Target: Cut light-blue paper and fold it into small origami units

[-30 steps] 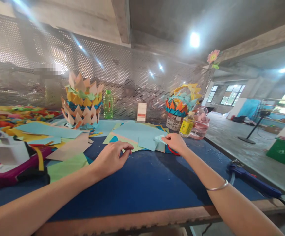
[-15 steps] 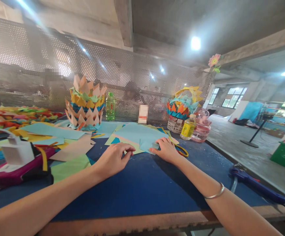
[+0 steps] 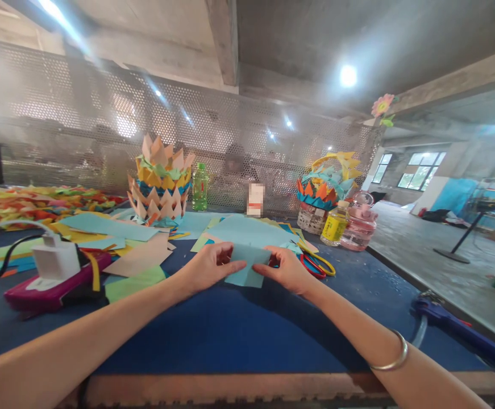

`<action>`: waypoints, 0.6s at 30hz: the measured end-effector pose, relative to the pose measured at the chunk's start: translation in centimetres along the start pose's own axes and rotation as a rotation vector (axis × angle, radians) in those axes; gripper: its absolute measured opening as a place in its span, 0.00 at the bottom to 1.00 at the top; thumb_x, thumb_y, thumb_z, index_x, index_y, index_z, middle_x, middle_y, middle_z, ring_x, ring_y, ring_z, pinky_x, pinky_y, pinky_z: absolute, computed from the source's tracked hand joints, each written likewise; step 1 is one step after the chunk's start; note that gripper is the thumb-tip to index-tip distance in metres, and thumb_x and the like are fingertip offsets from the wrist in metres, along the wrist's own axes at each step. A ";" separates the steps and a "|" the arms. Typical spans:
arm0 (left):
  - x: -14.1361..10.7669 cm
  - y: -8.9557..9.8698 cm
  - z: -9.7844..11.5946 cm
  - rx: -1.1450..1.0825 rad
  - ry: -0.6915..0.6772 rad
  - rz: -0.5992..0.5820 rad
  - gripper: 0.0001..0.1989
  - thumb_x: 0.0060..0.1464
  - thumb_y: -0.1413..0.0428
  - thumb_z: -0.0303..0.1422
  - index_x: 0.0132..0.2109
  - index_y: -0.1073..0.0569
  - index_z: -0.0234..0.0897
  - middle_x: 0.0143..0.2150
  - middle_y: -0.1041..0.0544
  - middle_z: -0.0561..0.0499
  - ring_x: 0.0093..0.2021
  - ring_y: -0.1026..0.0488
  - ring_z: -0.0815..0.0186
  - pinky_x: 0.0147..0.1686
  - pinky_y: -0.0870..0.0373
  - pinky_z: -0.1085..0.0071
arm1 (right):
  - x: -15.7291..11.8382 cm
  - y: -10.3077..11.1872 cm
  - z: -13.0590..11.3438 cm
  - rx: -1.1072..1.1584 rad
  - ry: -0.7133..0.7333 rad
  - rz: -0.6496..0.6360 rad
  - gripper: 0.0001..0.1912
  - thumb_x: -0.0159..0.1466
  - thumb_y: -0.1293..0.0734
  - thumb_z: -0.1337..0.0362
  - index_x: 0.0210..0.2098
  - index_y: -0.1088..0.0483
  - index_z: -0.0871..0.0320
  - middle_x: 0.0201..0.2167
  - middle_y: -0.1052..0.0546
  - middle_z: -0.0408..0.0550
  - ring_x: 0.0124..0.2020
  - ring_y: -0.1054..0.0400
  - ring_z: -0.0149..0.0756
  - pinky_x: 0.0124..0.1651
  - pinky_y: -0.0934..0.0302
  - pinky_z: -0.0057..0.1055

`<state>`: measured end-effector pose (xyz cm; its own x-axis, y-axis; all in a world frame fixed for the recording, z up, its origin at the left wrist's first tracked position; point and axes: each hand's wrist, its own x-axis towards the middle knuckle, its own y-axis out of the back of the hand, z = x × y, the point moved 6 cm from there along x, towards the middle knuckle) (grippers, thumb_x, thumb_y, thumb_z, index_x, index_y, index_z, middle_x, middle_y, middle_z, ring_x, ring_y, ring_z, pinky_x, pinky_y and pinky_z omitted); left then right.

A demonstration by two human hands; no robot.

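Observation:
A light blue piece of paper (image 3: 247,258) is held up between my two hands. My left hand (image 3: 213,262) pinches its left side between thumb and fingers. On the other side, my right hand (image 3: 285,267) grips the right edge the same way. Part of a light blue sheet shows just below the thumbs. Behind the held piece lies a stack of larger light blue sheets (image 3: 242,226) with coloured paper under it. Scissors (image 3: 321,266) with red and yellow handles lie just right of my right hand.
Folded-paper baskets stand at the back left (image 3: 159,184) and back right (image 3: 315,218). Bottles (image 3: 335,224) stand beside the right one. A purple power strip (image 3: 38,295) with a white plug and paper sheets lies left. A blue glue gun (image 3: 443,318) rests near the right edge.
My right hand has brought a light blue piece of paper nearer and lifted it. My left hand, empty before, now holds its left side. The view has turned slightly left.

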<state>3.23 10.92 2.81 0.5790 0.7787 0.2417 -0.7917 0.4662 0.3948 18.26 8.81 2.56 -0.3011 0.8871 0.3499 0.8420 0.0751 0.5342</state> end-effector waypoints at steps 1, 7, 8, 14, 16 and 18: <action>0.0 -0.3 -0.2 -0.074 0.042 -0.050 0.18 0.45 0.43 0.41 0.40 0.27 0.33 0.34 0.23 0.48 0.33 0.27 0.65 0.34 0.31 0.70 | -0.1 -0.2 -0.3 0.034 0.003 -0.001 0.12 0.56 0.35 0.58 0.35 0.32 0.61 0.23 0.31 0.41 0.23 0.40 0.27 0.26 0.45 0.24; -0.5 0.4 -1.0 -0.332 0.257 0.075 0.13 0.41 0.39 0.39 0.31 0.25 0.31 0.26 0.23 0.50 0.24 0.29 0.69 0.26 0.34 0.73 | -1.1 0.6 -1.8 -0.010 0.128 0.141 0.21 0.57 0.43 0.72 0.50 0.44 0.56 0.34 0.30 0.45 0.31 0.36 0.29 0.31 0.42 0.26; -0.6 0.5 -1.0 -0.365 0.275 0.099 0.13 0.40 0.39 0.38 0.31 0.25 0.31 0.26 0.23 0.50 0.24 0.29 0.68 0.27 0.33 0.72 | -1.3 0.7 -2.1 -0.050 0.163 0.152 0.23 0.55 0.43 0.74 0.50 0.43 0.55 0.38 0.31 0.47 0.35 0.35 0.31 0.33 0.41 0.27; -0.8 0.4 -1.1 -0.464 0.307 0.102 0.12 0.40 0.38 0.36 0.33 0.23 0.33 0.30 0.21 0.49 0.28 0.27 0.69 0.32 0.32 0.72 | -1.6 0.4 -3.1 -0.197 0.280 0.194 0.16 0.54 0.34 0.67 0.42 0.35 0.54 0.42 0.32 0.48 0.39 0.37 0.34 0.38 0.40 0.29; -0.8 0.3 -1.1 -0.432 0.300 0.079 0.12 0.42 0.39 0.37 0.32 0.23 0.32 0.28 0.22 0.48 0.27 0.28 0.69 0.30 0.33 0.73 | -1.6 0.6 -3.1 -0.198 0.279 0.230 0.10 0.54 0.32 0.62 0.35 0.32 0.56 0.42 0.31 0.48 0.37 0.37 0.33 0.38 0.40 0.29; -0.8 0.2 -0.9 -0.395 0.279 0.040 0.12 0.43 0.40 0.38 0.32 0.23 0.32 0.29 0.22 0.47 0.27 0.27 0.68 0.27 0.34 0.74 | -1.5 0.9 -2.8 -0.167 0.244 0.273 0.07 0.54 0.32 0.60 0.30 0.31 0.58 0.40 0.31 0.48 0.32 0.38 0.30 0.37 0.41 0.28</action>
<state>2.46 10.76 1.88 0.5152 0.8569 -0.0188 -0.8569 0.5154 0.0099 18.18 6.26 4.64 -0.1909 0.7286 0.6578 0.8277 -0.2408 0.5069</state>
